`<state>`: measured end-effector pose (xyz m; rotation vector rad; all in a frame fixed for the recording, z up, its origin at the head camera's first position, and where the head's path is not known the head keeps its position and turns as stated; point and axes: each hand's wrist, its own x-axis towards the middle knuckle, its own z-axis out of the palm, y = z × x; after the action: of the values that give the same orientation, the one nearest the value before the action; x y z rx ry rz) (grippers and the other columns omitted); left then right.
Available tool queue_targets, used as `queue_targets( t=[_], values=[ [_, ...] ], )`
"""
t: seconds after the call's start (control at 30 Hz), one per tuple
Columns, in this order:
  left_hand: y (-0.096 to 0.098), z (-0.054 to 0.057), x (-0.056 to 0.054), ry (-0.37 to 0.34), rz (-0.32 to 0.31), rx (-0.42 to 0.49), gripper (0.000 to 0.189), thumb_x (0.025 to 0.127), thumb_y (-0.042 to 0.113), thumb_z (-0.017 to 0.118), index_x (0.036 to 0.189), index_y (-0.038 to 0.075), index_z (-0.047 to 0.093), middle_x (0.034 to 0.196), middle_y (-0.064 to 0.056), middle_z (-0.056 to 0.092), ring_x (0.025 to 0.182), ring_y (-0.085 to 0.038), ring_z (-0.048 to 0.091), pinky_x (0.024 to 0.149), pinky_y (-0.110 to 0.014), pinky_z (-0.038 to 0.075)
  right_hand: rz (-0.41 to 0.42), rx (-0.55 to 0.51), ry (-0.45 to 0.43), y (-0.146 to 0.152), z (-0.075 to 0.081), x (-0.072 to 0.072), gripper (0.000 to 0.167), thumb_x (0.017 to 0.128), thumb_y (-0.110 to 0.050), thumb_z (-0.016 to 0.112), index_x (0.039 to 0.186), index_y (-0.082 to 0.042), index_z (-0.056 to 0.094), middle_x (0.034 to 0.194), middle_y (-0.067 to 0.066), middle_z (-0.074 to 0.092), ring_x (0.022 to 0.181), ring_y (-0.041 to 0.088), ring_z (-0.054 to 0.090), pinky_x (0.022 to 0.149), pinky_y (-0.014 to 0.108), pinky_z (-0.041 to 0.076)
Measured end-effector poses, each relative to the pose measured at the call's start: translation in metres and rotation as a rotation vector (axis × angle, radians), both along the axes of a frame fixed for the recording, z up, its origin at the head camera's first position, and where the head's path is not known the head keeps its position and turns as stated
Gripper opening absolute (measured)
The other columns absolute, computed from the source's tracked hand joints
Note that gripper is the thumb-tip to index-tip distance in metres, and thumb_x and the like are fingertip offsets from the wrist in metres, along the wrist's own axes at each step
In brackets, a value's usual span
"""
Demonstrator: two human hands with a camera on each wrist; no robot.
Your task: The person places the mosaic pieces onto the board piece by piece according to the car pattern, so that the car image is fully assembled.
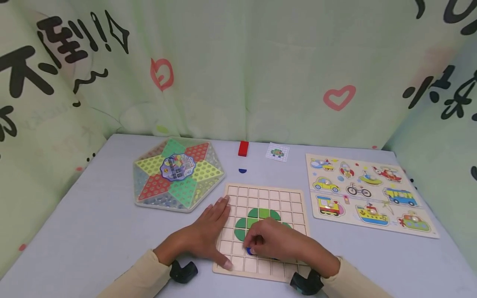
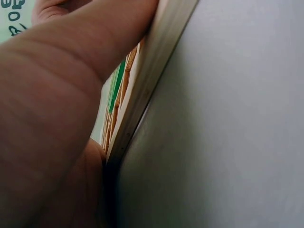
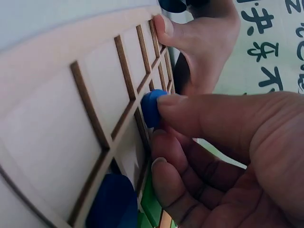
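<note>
A wooden grid board [image 1: 294, 205] lies on the table, with green pieces [image 1: 240, 234] forming a rounded shape in its middle cells. My left hand [image 1: 205, 231] rests along the board's left edge, fingers stretched out and thumb on the lower left corner. Between thumb and fingertips, my right hand [image 1: 277, 240] pinches a small blue rounded piece [image 3: 151, 108] at the grid's lower middle cells. A second blue piece [image 3: 113, 202] sits in a cell nearby, seen in the right wrist view. The right hand hides part of the green shape in the head view.
Behind the board lie a blue half-round piece [image 1: 242, 171], a red block [image 1: 243, 149] and a small pattern card [image 1: 277, 152]. A hexagonal Chinese checkers set [image 1: 150, 161] is at left. To the right is a vehicle puzzle board [image 1: 335, 223]. Printed curtains [image 1: 261, 82] surround the table.
</note>
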<state>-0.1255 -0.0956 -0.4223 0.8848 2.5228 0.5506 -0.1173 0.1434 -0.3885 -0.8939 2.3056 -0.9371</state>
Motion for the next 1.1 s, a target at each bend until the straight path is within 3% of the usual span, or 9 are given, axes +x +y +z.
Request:
queue_targets(
  t=[0.2,0.37,0.63,0.8,1.1],
  values=[
    [-0.003,0.000,0.001,0.004,-0.008,0.020,0.135,0.064,0.072,0.075,0.155,0.000,0.007,0.162,-0.010,-0.013,0.146,-0.023,-0.013,0.116,-0.047,0.001,-0.002,0.030,0.088,-0.004,0.002,0.008,0.017,0.084,0.001,0.072,0.087,-0.015,0.076,0.081,-0.015,0.062,0.075,0.001,0.054,0.068,0.022,0.049],
    [-0.003,0.000,0.000,-0.001,-0.003,0.009,0.135,0.063,0.073,0.075,0.155,0.002,0.006,0.162,-0.009,-0.013,0.146,-0.021,-0.013,0.116,-0.046,0.000,-0.056,0.052,0.052,-0.002,0.009,0.006,0.010,0.089,-0.009,0.071,0.095,-0.015,0.076,0.085,-0.016,0.064,0.075,0.003,0.056,0.067,0.023,0.050],
    [-0.001,0.001,-0.001,-0.006,-0.008,0.017,0.135,0.064,0.073,0.074,0.155,0.001,0.005,0.161,-0.010,-0.014,0.146,-0.022,-0.015,0.116,-0.047,-0.001,-0.200,-0.003,0.133,0.002,0.008,-0.033,0.011,0.095,-0.015,0.064,0.101,-0.012,0.073,0.086,-0.008,0.067,0.073,0.010,0.056,0.069,0.028,0.049],
    [-0.001,0.000,-0.001,-0.007,-0.006,0.018,0.135,0.064,0.073,0.075,0.155,0.002,0.006,0.161,-0.010,-0.014,0.146,-0.022,-0.013,0.116,-0.047,0.000,-0.288,-0.007,0.110,-0.002,-0.002,-0.054,0.012,0.096,-0.016,0.064,0.103,-0.012,0.073,0.091,-0.007,0.067,0.080,0.013,0.057,0.077,0.030,0.050],
    [0.001,0.000,-0.001,-0.001,0.002,-0.006,0.137,0.062,0.074,0.075,0.156,0.003,0.005,0.161,-0.008,-0.015,0.146,-0.021,-0.015,0.116,-0.045,-0.001,-0.524,-0.065,0.148,-0.006,-0.014,-0.097,0.018,0.096,-0.013,0.063,0.110,-0.009,0.073,0.105,0.002,0.068,0.089,0.019,0.058,0.080,0.031,0.052]
  ],
)
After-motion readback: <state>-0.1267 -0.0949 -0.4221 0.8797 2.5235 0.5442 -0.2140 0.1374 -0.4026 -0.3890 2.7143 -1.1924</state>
